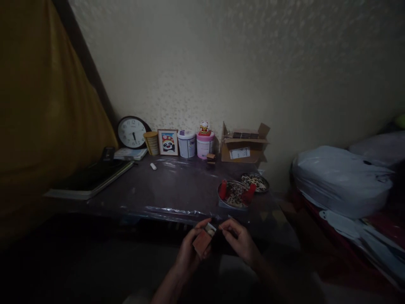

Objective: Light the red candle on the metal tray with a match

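Observation:
My left hand (189, 247) is wrapped round a reddish-brown matchbox (201, 242). Its inner tray is slid partly out at the top, showing a pale inside. To the right, my right hand (239, 240) is closed in a pinch, with what looks like a thin match (220, 227) at its fingertips, just apart from the box. Beyond the hands, a round tray (232, 204) of dark and pale bits holds a red candle (223, 189) and another red object (249, 194). Behind it, a second round dish (266, 188) carries many pale sticks like matches.
A dark table (177, 185) under clear plastic spans the front. Along the wall stand a clock (133, 132), a framed panda picture (168, 142), two tubs (187, 145) and an open cardboard box (242, 150). A white bag (341, 181) lies at right, a yellow curtain (53, 97) hangs left.

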{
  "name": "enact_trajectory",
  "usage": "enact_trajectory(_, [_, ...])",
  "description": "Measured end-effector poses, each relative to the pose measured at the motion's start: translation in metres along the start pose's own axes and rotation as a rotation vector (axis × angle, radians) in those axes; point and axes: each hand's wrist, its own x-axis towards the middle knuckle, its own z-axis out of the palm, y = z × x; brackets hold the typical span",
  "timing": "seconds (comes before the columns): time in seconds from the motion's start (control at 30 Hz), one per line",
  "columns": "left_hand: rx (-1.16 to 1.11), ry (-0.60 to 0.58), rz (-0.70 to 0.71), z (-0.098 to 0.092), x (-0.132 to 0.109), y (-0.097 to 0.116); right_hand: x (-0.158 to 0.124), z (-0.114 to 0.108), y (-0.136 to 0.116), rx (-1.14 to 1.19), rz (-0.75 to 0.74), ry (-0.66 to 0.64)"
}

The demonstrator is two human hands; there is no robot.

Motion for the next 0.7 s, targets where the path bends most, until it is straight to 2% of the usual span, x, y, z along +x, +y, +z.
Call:
enact_trajectory(0.2, [0.02, 0.04, 0.103, -0.005, 0.005, -0.002, -0.002, 0.009, -0.006, 0.093, 0.079, 0.004])
enact_trajectory(0.4, [0.041, 0.118, 0.166, -0.004, 0.007, -0.004, -0.002, 0.017, -0.009, 0.16, 0.07, 0.034])
enact_trajectory(0.5, [0.037, 0.149, 0.206, -0.007, 0.01, -0.005, -0.005, 0.023, -0.012, 0.173, 0.002, 0.057])
enact_trajectory(0.7, [0.164, 0.194, 0.35, -0.004, 0.011, -0.006, -0.014, 0.044, -0.027, 0.03, -0.273, 0.075])
